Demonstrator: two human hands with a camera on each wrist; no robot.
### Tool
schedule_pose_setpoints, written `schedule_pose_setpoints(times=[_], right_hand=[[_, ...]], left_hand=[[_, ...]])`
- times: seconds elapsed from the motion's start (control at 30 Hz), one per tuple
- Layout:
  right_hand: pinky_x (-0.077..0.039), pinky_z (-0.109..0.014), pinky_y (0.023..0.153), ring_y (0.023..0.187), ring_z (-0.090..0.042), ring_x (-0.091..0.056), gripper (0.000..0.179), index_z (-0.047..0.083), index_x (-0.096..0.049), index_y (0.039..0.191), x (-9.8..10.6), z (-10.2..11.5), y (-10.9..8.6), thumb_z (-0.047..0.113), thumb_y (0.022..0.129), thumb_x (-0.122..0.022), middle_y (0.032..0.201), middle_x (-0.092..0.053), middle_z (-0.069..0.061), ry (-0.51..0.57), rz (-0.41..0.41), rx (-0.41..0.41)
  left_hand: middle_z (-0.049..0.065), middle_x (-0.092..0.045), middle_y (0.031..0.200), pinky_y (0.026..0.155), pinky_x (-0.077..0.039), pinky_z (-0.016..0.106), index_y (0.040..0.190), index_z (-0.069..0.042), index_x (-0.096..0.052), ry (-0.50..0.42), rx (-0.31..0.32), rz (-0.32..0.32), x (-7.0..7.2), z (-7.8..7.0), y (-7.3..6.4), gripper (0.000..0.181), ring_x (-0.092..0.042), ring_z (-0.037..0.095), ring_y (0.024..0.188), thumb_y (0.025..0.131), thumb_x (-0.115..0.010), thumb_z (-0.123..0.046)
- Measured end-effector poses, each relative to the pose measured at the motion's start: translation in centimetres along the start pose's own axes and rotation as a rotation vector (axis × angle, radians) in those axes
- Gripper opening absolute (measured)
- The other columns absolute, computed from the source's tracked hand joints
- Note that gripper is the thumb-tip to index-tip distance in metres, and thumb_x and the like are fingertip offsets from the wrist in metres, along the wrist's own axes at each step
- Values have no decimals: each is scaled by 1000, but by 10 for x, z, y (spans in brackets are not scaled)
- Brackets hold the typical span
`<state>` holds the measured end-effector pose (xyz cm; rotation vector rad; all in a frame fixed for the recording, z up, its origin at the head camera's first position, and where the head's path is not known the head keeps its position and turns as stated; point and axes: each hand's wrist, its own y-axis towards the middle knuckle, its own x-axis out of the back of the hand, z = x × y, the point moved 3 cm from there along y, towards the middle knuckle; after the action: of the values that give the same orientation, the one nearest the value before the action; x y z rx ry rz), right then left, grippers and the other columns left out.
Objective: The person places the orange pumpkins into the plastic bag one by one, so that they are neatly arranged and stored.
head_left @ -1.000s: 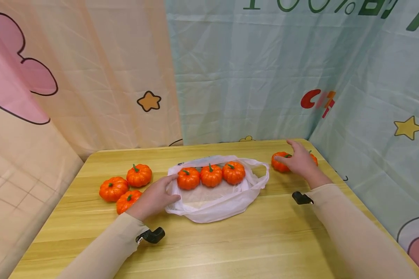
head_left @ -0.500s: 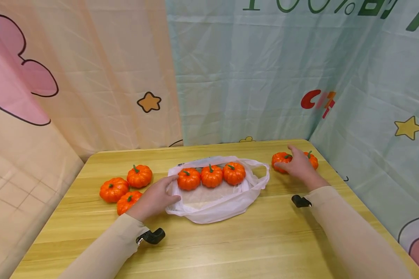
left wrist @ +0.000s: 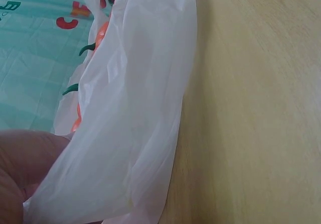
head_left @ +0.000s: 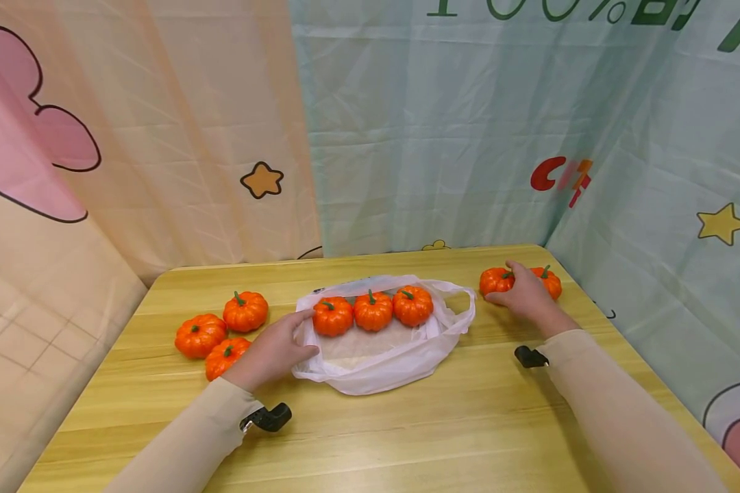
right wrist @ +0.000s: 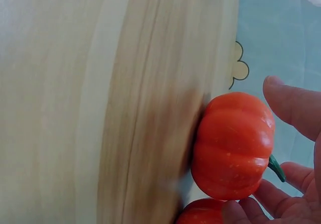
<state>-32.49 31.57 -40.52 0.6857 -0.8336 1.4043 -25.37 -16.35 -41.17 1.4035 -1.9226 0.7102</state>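
Observation:
My left hand (head_left: 273,348) holds the left rim of a white plastic bag (head_left: 390,373), thumb and fingers spread at its mouth. Inside the bag, along its far side, sit three small orange pumpkins (head_left: 373,311) with green stems. At the far right of the table, my right hand (head_left: 529,298) reaches around a pumpkin (right wrist: 233,146). In the right wrist view its thumb stands apart from the pumpkin, while the fingers lie near the stem and lower side. A second pumpkin (head_left: 551,283) sits beside it, partly hidden by the hand.
Three more pumpkins (head_left: 201,335) are grouped on the left of the wooden table (head_left: 407,438), one partly behind the left hand. The bag's loop handle (head_left: 466,308) points right. Printed cloth (head_left: 419,137) hangs behind the table and along its right side.
My right hand has lowered and closed in around the nearer right-hand pumpkin, uncovering more of the one beside it. The left hand and the bag stay put.

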Motion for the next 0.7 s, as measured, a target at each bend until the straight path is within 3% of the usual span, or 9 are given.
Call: schedule_pose_setpoints(times=[0.4,0.7], right_hand=[[-24,-73,121,145,-65,-21,98,-8,-17,163,-5,-6,4,31,95,-75,163,-24,-40,-55,-38,-35],[-22,-71,122,145,-63,-25,98,-14,-19,161,-10,-9,9,31,95,-75,160,-27,-42,-115,-37,-6]], left_hand=[[21,-48,161,120,-38,63,158,-8,-47,0,12,2,0,-1,0,72,-46,45,146,94,-79,-20],[21,-48,161,121,-37,63,158,-8,-47,-2,12,2,0,0,0,72,-46,45,147,94,-78,-20]])
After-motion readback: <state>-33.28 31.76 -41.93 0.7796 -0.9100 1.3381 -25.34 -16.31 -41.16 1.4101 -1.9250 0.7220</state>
